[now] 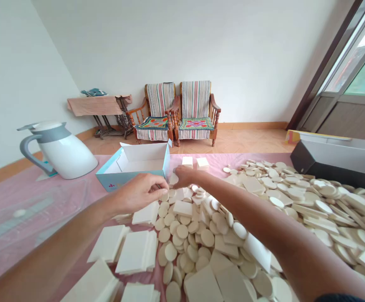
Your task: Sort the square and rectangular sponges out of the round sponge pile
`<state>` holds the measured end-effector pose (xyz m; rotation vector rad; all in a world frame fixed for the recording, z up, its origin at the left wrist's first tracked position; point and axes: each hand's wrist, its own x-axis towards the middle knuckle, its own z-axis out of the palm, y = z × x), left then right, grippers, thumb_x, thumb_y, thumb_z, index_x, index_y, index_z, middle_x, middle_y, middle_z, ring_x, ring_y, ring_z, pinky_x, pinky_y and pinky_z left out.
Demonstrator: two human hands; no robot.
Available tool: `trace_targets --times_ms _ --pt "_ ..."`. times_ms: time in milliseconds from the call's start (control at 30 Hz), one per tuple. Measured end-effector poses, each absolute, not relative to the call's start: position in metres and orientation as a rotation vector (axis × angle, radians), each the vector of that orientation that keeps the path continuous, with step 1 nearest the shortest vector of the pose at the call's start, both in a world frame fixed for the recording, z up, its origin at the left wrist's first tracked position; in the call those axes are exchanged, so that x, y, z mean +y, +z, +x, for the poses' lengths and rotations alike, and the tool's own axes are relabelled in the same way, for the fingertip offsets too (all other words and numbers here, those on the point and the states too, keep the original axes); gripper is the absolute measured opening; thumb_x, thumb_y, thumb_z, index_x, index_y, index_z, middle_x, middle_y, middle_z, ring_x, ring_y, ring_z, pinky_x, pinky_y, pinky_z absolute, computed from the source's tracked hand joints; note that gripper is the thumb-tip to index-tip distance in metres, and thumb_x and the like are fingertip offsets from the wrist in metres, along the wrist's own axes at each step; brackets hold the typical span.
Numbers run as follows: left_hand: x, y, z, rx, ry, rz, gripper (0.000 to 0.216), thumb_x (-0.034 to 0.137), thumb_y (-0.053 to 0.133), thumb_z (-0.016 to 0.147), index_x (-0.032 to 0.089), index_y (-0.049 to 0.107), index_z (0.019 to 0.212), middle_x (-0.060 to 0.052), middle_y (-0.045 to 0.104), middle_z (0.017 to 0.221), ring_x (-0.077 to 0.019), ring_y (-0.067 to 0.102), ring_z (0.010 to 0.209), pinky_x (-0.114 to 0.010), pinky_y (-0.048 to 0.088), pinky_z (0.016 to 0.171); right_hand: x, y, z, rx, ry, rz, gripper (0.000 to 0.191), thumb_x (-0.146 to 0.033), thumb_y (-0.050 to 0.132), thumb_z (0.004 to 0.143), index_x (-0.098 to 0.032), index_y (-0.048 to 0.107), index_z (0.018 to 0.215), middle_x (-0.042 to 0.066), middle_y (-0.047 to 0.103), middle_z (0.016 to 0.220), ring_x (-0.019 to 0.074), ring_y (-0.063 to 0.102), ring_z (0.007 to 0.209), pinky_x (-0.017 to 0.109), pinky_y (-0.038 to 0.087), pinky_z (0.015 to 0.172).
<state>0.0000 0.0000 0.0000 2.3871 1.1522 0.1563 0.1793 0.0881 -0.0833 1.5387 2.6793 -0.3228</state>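
On the pink surface, both hands work at the near edge of a heap of cream discs and squares. Left hand pinches its fingers shut on a disc just in front of the open box. Right hand rests curled on the pieces beside the box's corner; its grip cannot be told. A jug stands left.
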Motion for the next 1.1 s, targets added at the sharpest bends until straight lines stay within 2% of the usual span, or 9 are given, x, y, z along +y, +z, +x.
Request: trace_targets --times_ms 133,267,433,600,800,1000,1100 --pt "0.018 -0.016 0.028 1.036 -0.183 2.704 0.019 0.019 0.049 0.082 0.021 0.067 0.089 -0.001 0.071 0.089 -0.0193 0.066 0.083 -0.026 0.047 0.072 0.077 -0.079 0.194 2.635 -0.290 1.595 0.047 -0.046 0.069 0.069 -0.011 0.064 0.100 0.017 0.067 0.103 0.0293 0.064 0.096 0.034 0.051 0.077" --pt "0.028 -0.034 0.044 1.058 -0.307 2.777 0.023 0.010 0.051 0.075 0.019 0.065 0.092 -0.008 0.070 0.098 -0.0258 0.065 0.093 -0.032 0.047 0.078 0.062 -0.077 0.213 2.631 -0.192 1.682 0.048 -0.034 0.072 0.065 -0.008 0.062 0.104 0.020 0.065 0.110 0.0302 0.062 0.101 0.032 0.049 0.081" --pt "0.035 -0.053 0.049 1.074 -0.338 2.777 0.037 0.008 0.055 0.071 0.020 0.059 0.106 -0.009 0.065 0.112 -0.0269 0.060 0.106 -0.035 0.046 0.088 0.043 -0.067 0.246 2.616 -0.142 1.830 0.045 -0.041 0.066 0.073 -0.009 0.061 0.104 0.016 0.067 0.102 0.0274 0.064 0.093 0.030 0.048 0.075" --pt "0.037 -0.058 0.048 1.033 -0.358 2.784 0.052 0.005 0.054 0.068 0.020 0.053 0.118 -0.009 0.060 0.123 -0.0258 0.057 0.114 -0.033 0.044 0.094 0.025 -0.060 0.283 2.576 -0.117 1.930 0.040 -0.036 0.065 0.073 -0.011 0.061 0.103 0.017 0.065 0.106 0.0273 0.063 0.095 0.030 0.046 0.076" --pt "0.038 -0.057 0.052 1.072 -0.389 2.801 0.051 0.011 0.057 0.068 0.015 0.051 0.119 -0.015 0.057 0.122 -0.0309 0.055 0.114 -0.038 0.045 0.093 0.016 -0.046 0.334 2.495 -0.164 2.024 0.058 -0.031 0.068 0.071 -0.009 0.053 0.123 0.017 0.061 0.117 0.0291 0.058 0.108 0.032 0.044 0.086" --pt "0.041 -0.062 0.051 1.140 -0.336 2.796 0.059 0.011 0.060 0.065 0.014 0.049 0.123 -0.017 0.052 0.128 -0.0333 0.051 0.118 -0.042 0.042 0.097 0.001 -0.025 0.358 2.354 -0.394 1.944 0.050 -0.040 0.076 0.063 -0.018 0.065 0.106 0.013 0.066 0.107 0.0286 0.062 0.099 0.034 0.046 0.081" --pt "0.042 -0.064 0.051 1.140 -0.289 2.767 0.061 0.009 0.059 0.064 0.014 0.050 0.124 -0.017 0.053 0.127 -0.0346 0.052 0.117 -0.043 0.043 0.095 -0.013 -0.028 0.343 2.247 -0.392 1.936 0.044 -0.050 0.070 0.068 -0.015 0.069 0.096 0.016 0.068 0.098 0.0297 0.065 0.090 0.036 0.048 0.075"
